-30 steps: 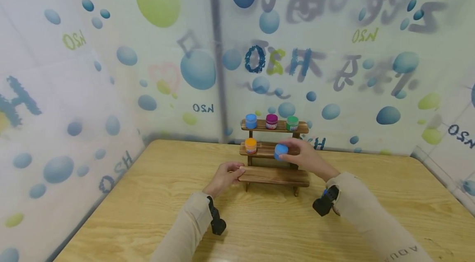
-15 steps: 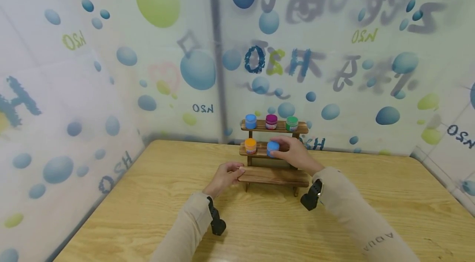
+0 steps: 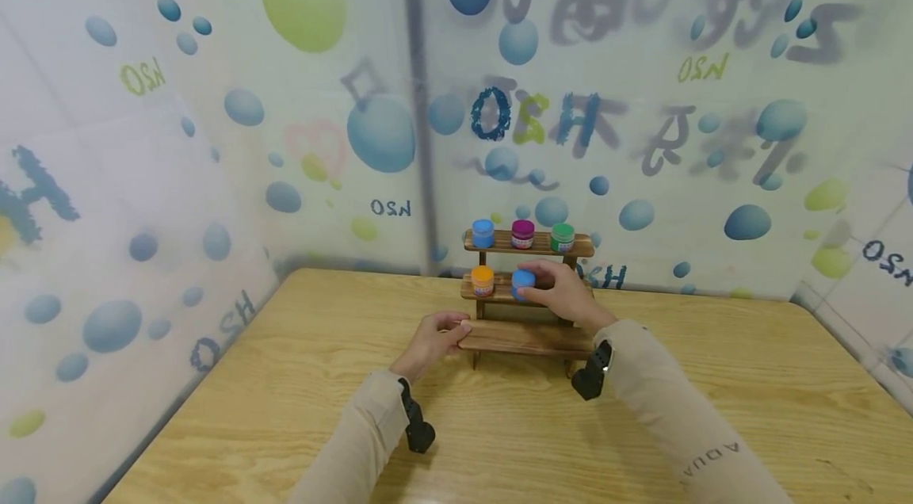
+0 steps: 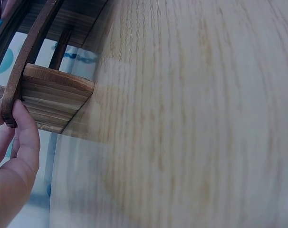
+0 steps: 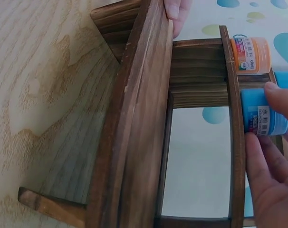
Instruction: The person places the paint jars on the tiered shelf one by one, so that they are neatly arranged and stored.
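Observation:
A three-step wooden display rack (image 3: 528,336) stands on the table near the back wall. My right hand (image 3: 565,292) pinches a blue paint jar (image 3: 523,283) between thumb and fingers at the middle step; in the right wrist view the jar (image 5: 259,113) sits upright against that step, its label showing. Left of it on the same step is an orange paint jar (image 3: 482,280). With my left hand (image 3: 432,341) I grip the left end of the lowest step, thumb on top; the left wrist view shows the fingers (image 4: 26,135) round the board's end.
On the top step stand another blue jar (image 3: 483,234), a purple jar (image 3: 523,234) and a green jar (image 3: 562,238). Behind the wooden table (image 3: 299,409) hangs a pale printed curtain (image 3: 342,234); another runs along the left side.
My right hand has carried the blue paint jar leftward along the middle step, closer to the orange one, with only a slight shift lately. The left hand keeps its hold on the rack.

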### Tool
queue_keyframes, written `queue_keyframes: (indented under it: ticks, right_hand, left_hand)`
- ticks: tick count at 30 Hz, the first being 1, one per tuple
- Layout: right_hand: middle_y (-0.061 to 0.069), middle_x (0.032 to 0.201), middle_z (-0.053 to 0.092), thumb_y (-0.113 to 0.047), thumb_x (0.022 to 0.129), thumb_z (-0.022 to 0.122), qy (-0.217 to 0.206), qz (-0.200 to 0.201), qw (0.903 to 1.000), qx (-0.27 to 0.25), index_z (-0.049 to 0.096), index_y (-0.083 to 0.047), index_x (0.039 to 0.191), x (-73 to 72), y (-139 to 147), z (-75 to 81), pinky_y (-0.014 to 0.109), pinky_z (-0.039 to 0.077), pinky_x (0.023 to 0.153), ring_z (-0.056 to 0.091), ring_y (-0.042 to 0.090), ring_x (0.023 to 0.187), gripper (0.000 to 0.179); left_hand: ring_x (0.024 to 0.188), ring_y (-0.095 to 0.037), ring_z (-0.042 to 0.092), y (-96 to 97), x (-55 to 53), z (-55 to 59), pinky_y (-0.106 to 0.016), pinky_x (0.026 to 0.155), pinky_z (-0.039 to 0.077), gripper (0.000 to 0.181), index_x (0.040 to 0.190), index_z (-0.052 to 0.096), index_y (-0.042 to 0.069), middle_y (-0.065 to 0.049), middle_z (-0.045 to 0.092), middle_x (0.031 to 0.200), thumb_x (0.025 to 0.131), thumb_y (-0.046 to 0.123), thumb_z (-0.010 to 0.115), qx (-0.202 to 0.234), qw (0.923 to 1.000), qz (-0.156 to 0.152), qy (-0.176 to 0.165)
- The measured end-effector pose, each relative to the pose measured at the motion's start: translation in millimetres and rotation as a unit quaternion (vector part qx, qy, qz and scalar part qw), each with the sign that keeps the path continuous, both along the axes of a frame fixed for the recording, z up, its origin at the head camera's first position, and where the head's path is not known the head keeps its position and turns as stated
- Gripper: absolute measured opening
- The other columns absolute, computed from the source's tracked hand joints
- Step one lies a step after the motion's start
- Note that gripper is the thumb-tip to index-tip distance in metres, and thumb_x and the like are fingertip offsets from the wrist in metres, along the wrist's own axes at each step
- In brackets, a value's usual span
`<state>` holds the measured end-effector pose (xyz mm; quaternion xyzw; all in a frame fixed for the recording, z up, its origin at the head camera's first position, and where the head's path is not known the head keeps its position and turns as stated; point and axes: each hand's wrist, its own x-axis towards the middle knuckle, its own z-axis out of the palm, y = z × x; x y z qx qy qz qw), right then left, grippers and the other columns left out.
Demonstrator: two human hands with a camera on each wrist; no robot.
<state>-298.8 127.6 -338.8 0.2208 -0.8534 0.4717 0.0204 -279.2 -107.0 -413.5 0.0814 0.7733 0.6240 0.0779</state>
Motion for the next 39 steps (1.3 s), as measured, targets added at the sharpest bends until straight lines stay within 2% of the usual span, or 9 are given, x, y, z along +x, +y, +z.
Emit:
queue_keyframes:
  ticks: [3, 10, 14, 28, 39]
  right_hand:
    - [0.016, 0.11, 0.056, -0.016, 0.082, 0.065, -0.007, -0.002, 1.0, 0.001, 0.052, -0.002, 0.121, -0.4, 0.2, 0.2, 0.038, 0.046, 0.079, 0.054, 0.027, 0.097, 0.043]
    - [0.014, 0.106, 0.057, -0.019, 0.081, 0.066, -0.008, -0.003, 1.0, 0.0, 0.053, -0.002, 0.12, -3.0, 0.9, -2.8, 0.039, 0.045, 0.08, 0.054, 0.026, 0.095, 0.045]
    - [0.013, 0.105, 0.058, -0.02, 0.08, 0.067, -0.005, -0.004, 1.0, 0.0, 0.053, -0.002, 0.12, -5.0, 0.5, -4.7, 0.039, 0.046, 0.079, 0.054, 0.026, 0.095, 0.045]
    - [0.014, 0.109, 0.057, -0.025, 0.081, 0.066, -0.014, -0.025, 0.9996, 0.006, 0.051, -0.007, 0.121, -6.2, -0.3, -7.7, 0.041, 0.045, 0.08, 0.053, 0.027, 0.099, 0.047]
    - [0.015, 0.109, 0.056, -0.023, 0.078, 0.069, -0.014, -0.026, 0.9995, 0.005, 0.049, -0.003, 0.123, -6.0, 0.4, -8.5, 0.041, 0.044, 0.082, 0.052, 0.028, 0.1, 0.052]
  left_hand:
    - [0.076, -0.014, 0.051, 0.0, 1.7, 2.5, -0.038, 0.072, 0.049, 0.035, 0.118, 0.051, -0.005, -0.012, 0.054, 0.094, 0.09, 0.016, 0.054, 0.005, 1.0, -0.007, 0.003]
    - [0.078, -0.015, 0.051, 2.9, 19.0, 25.9, -0.042, 0.076, 0.047, 0.033, 0.119, 0.049, -0.009, -0.015, 0.053, 0.095, 0.091, 0.009, 0.05, 0.003, 1.0, -0.007, -0.004]
    - [0.078, -0.015, 0.05, 4.3, 25.0, 33.0, -0.042, 0.077, 0.047, 0.033, 0.119, 0.048, -0.009, -0.015, 0.053, 0.095, 0.092, 0.009, 0.049, -0.001, 1.0, -0.002, -0.004]
    - [0.078, -0.015, 0.05, 4.7, 21.7, 29.0, -0.044, 0.077, 0.047, 0.033, 0.119, 0.049, -0.009, -0.016, 0.053, 0.096, 0.091, 0.01, 0.05, -0.004, 1.0, 0.0, 0.003]
    - [0.077, -0.015, 0.05, 4.8, 22.4, 29.1, -0.044, 0.077, 0.046, 0.033, 0.118, 0.048, -0.01, -0.016, 0.053, 0.096, 0.091, 0.009, 0.049, 0.001, 1.0, -0.004, 0.002]
